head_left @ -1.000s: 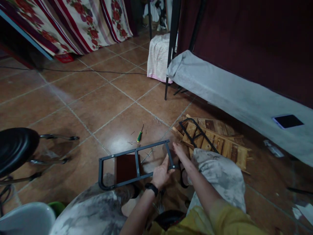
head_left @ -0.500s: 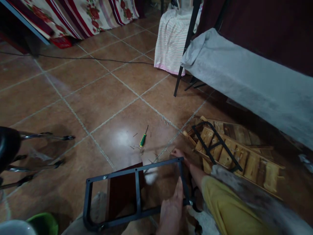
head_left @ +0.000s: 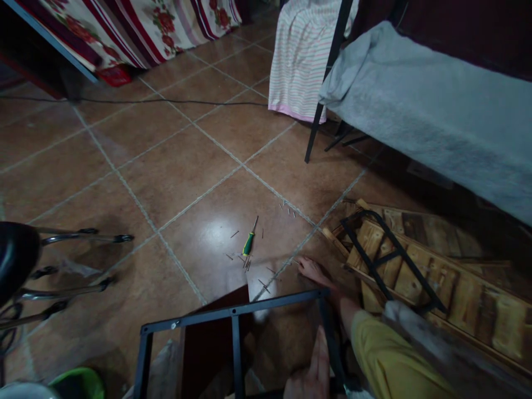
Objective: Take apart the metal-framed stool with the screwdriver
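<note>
My left hand (head_left: 312, 372) is at the bottom edge, gripping the right end bar of a black metal frame (head_left: 233, 316) that is held above the tiled floor. My right hand (head_left: 315, 271), in a yellow sleeve, reaches down to the floor with its fingers stretched out beside several loose screws (head_left: 266, 285). A green-handled screwdriver (head_left: 248, 243) lies among more screws just left of that hand. A dark red board (head_left: 208, 341) shows under the frame.
Wooden slat panels (head_left: 419, 280) with a second black frame (head_left: 390, 257) on top lie on the floor at right. Behind them is a grey-covered bed (head_left: 436, 105) with black legs and a striped cloth (head_left: 297, 61). A black stool (head_left: 19, 257) stands at left, and a cable (head_left: 166, 102) crosses the floor.
My view has tipped down and forward. My right hand left the frame and went down to the floor by the screws. The frame, still in my left hand, sits lower in view.
</note>
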`<state>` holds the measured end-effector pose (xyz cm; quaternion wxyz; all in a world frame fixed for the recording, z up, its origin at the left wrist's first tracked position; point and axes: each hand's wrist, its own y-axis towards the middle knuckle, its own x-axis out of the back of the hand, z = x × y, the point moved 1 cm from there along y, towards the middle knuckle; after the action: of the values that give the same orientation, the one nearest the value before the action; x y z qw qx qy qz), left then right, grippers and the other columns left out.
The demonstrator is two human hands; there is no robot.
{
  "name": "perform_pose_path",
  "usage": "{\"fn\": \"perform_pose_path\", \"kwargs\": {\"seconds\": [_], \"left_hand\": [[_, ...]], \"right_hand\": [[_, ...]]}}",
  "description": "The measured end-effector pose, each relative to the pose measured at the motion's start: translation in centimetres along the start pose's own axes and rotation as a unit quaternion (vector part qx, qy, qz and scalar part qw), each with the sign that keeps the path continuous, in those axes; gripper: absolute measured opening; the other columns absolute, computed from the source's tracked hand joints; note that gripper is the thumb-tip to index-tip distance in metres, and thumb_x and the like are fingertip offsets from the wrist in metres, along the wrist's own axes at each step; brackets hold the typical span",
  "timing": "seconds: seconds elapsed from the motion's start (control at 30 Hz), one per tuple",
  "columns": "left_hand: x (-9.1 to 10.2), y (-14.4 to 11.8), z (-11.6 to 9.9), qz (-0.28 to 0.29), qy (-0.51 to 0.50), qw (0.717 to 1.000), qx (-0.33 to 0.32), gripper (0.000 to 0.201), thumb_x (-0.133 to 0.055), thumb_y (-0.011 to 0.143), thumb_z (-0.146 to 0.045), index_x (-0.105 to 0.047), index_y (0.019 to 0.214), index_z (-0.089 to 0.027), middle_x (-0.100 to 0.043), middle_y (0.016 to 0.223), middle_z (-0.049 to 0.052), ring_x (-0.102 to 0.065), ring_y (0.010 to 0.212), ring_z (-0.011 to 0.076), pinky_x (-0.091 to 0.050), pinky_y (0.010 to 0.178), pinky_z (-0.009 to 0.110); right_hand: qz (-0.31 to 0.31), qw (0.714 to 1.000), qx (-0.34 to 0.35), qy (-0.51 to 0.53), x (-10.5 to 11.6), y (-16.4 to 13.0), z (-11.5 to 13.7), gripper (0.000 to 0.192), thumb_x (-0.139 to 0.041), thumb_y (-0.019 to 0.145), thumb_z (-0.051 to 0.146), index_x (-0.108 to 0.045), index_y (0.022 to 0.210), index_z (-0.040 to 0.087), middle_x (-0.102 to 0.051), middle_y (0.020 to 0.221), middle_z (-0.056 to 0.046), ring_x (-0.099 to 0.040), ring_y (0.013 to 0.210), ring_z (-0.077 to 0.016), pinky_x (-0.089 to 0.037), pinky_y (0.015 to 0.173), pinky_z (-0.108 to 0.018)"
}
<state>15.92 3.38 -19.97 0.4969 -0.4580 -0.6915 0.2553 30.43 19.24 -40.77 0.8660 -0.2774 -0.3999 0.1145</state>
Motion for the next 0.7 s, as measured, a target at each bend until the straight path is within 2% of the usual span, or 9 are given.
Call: {"fn": "perform_pose_path", "kwargs": {"seconds": [0.1, 0.2, 0.3, 0.43, 0.47, 0.53, 0.63, 0.7], "left_hand": [[1.0, -0.6, -0.5, -0.02, 0.003, 1.0, -0.02, 0.094, -0.053, 0.074, -0.023, 0.011, 0.142, -0.032, -0.013, 0.151, 0.002, -0.063, 0.097, 0.0246, -0.053, 0.08, 0.035], [2.3, -1.6, -1.0, -0.056, -0.012, 0.998, -0.039, 0.099, -0.058, 0.073, -0.027, 0.01, 0.144, -0.03, -0.015, 0.151, 0.005, -0.065, 0.091, 0.0223, -0.053, 0.077, 0.033], [3.2, -3.0, -1.3, -0.113, -0.03, 0.99, -0.077, 0.094, -0.056, 0.075, -0.027, 0.006, 0.146, -0.029, -0.021, 0.15, 0.005, -0.064, 0.093, 0.0211, -0.05, 0.08, 0.031], [3.9, -4.5, -1.4, -0.156, -0.04, 0.978, -0.129, 0.09, -0.055, 0.077, -0.027, 0.001, 0.147, -0.025, -0.025, 0.149, 0.006, -0.058, 0.108, 0.0204, -0.045, 0.089, 0.027], [4.0, -4.8, -1.4, -0.165, -0.039, 0.976, -0.135, 0.089, -0.055, 0.077, -0.028, 0.0, 0.147, -0.025, -0.027, 0.149, 0.006, -0.057, 0.111, 0.0202, -0.044, 0.09, 0.027], [4.2, -5.3, -1.5, -0.181, -0.034, 0.973, -0.139, 0.087, -0.055, 0.078, -0.032, -0.001, 0.147, -0.024, -0.033, 0.146, 0.007, -0.056, 0.112, 0.0206, -0.044, 0.091, 0.027], [4.3, -5.7, -1.7, -0.189, -0.024, 0.971, -0.144, 0.086, -0.054, 0.079, -0.037, -0.002, 0.147, -0.023, -0.041, 0.142, 0.007, -0.056, 0.112, 0.0222, -0.044, 0.09, 0.029], [4.3, -5.9, -1.7, -0.191, -0.018, 0.971, -0.145, 0.087, -0.054, 0.079, -0.036, -0.001, 0.147, -0.021, -0.043, 0.14, 0.008, -0.055, 0.114, 0.0228, -0.043, 0.092, 0.03]], "right_hand": [[-0.096, 0.987, -0.047, 0.123, 1.7, -1.4, 0.3, 0.014, -0.051, 0.076, 0.021, -0.06, 0.086, 0.016, -0.066, 0.084, -0.007, -0.061, 0.08, -0.018, -0.043, 0.071, -0.026], [-0.178, 0.957, -0.068, 0.219, 4.9, -3.7, 0.5, 0.015, -0.051, 0.074, 0.027, -0.057, 0.082, 0.016, -0.064, 0.074, -0.004, -0.061, 0.071, -0.0175, -0.046, 0.063, -0.026], [-0.225, 0.94, -0.047, 0.251, 9.2, -7.2, 0.9, 0.02, -0.051, 0.075, 0.033, -0.054, 0.086, 0.017, -0.063, 0.072, -0.003, -0.061, 0.069, -0.0167, -0.049, 0.061, -0.026], [-0.284, 0.882, 0.021, 0.376, 14.3, -13.1, 3.0, 0.027, -0.056, 0.073, 0.039, -0.052, 0.088, 0.017, -0.06, 0.069, -0.002, -0.06, 0.064, -0.0159, -0.051, 0.061, -0.029], [-0.284, 0.877, 0.043, 0.384, 15.2, -14.6, 4.0, 0.027, -0.057, 0.073, 0.039, -0.053, 0.088, 0.017, -0.06, 0.069, -0.002, -0.06, 0.064, -0.0158, -0.051, 0.061, -0.029], [-0.267, 0.898, 0.087, 0.338, 16.5, -17.2, 6.4, 0.023, -0.055, 0.076, 0.037, -0.054, 0.088, 0.018, -0.061, 0.073, -0.002, -0.06, 0.067, -0.0157, -0.051, 0.064, -0.028], [-0.218, 0.95, 0.152, 0.166, 17.4, -20.4, 9.8, 0.011, -0.052, 0.079, 0.027, -0.057, 0.086, 0.019, -0.063, 0.08, -0.003, -0.06, 0.073, -0.015, -0.048, 0.071, -0.027], [-0.183, 0.963, 0.191, 0.049, 17.7, -21.7, 11.2, 0.008, -0.051, 0.08, 0.02, -0.058, 0.084, 0.02, -0.064, 0.083, -0.003, -0.059, 0.077, -0.0146, -0.045, 0.075, -0.026]]}}
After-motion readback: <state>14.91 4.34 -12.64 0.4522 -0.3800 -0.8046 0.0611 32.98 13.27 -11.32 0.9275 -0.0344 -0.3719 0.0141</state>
